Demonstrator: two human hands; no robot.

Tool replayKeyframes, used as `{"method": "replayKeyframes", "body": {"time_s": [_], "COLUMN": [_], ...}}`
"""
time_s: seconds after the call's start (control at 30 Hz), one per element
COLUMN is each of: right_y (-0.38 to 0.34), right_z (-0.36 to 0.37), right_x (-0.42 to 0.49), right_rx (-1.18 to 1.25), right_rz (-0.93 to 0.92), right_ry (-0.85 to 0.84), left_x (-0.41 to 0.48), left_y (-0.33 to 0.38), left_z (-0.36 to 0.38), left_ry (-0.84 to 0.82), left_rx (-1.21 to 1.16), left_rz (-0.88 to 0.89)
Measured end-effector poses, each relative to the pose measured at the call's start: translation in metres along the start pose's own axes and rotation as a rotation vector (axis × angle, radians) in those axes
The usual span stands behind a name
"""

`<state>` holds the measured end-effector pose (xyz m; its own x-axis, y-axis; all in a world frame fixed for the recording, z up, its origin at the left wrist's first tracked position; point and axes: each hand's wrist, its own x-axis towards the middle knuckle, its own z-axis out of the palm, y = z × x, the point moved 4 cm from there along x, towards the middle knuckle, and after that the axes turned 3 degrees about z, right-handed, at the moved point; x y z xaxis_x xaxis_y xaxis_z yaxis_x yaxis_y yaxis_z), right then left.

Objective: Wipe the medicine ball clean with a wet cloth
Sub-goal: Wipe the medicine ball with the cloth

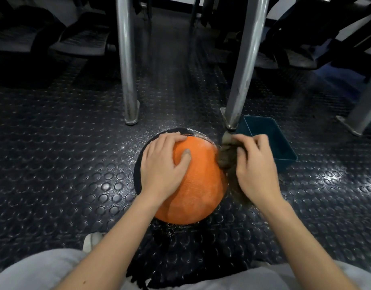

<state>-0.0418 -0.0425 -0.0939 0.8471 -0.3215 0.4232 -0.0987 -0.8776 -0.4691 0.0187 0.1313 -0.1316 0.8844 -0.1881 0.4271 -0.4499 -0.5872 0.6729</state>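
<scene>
An orange and black medicine ball point(198, 185) sits on the studded rubber floor in front of my knees. White dust or powder speckles its top and the floor around it. My left hand point(163, 164) rests spread over the ball's upper left side, fingers fairly straight. My right hand point(255, 166) grips a bunched grey-brown cloth point(227, 158) against the ball's right side. The cloth's tail hangs down beside the ball, partly hidden under my wrist.
A dark teal plastic tub point(285, 147) stands just right of the ball behind my right hand. Two metal legs point(128, 80) point(241, 80) rise close behind the ball. Dark gym equipment fills the back, with another frame foot point(352, 124) at far right.
</scene>
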Motion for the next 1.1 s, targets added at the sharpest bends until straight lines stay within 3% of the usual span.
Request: {"method": "replayKeyframes", "body": {"time_s": [0.13,0.2,0.27,0.37,0.43,0.57,0.67,0.77,0.83,0.93,1.1], "right_y": [-0.02,-0.02,-0.01,0.002,-0.01,-0.035,-0.015,-0.002,-0.02,-0.038,0.003], "right_z": [-0.011,0.006,0.016,0.001,-0.012,0.011,0.013,-0.002,-0.006,0.009,0.01], "right_x": [-0.005,-0.011,-0.007,0.007,0.008,-0.006,0.002,0.009,0.006,-0.007,0.005], "right_rx": [0.205,0.169,0.058,-0.106,-0.015,0.029,-0.167,-0.183,-0.042,0.048,-0.143], "right_rz": [-0.192,-0.249,-0.167,-0.021,-0.083,-0.292,-0.133,0.01,-0.114,-0.295,-0.035], "right_ry": [0.144,-0.005,-0.152,-0.062,0.056,-0.124,-0.232,-0.147,-0.053,-0.128,-0.183], "left_x": [0.001,0.002,0.002,0.001,0.002,0.002,0.002,0.001,0.001,0.001,0.001], "left_y": [-0.002,-0.003,-0.002,0.0,0.0,0.0,0.001,0.004,0.005,0.006,0.009], "left_z": [0.0,0.0,0.0,0.001,0.001,0.001,0.001,0.003,0.003,0.004,0.009], "left_ry": [0.038,0.035,0.016,-0.003,-0.003,0.019,-0.001,-0.015,-0.011,-0.025,-0.086], "left_rx": [0.008,0.01,0.009,0.022,0.03,0.033,0.033,0.046,0.052,0.058,0.048], "left_rz": [-0.013,-0.017,-0.013,0.004,0.01,0.015,0.019,0.023,0.028,0.041,0.081]}}
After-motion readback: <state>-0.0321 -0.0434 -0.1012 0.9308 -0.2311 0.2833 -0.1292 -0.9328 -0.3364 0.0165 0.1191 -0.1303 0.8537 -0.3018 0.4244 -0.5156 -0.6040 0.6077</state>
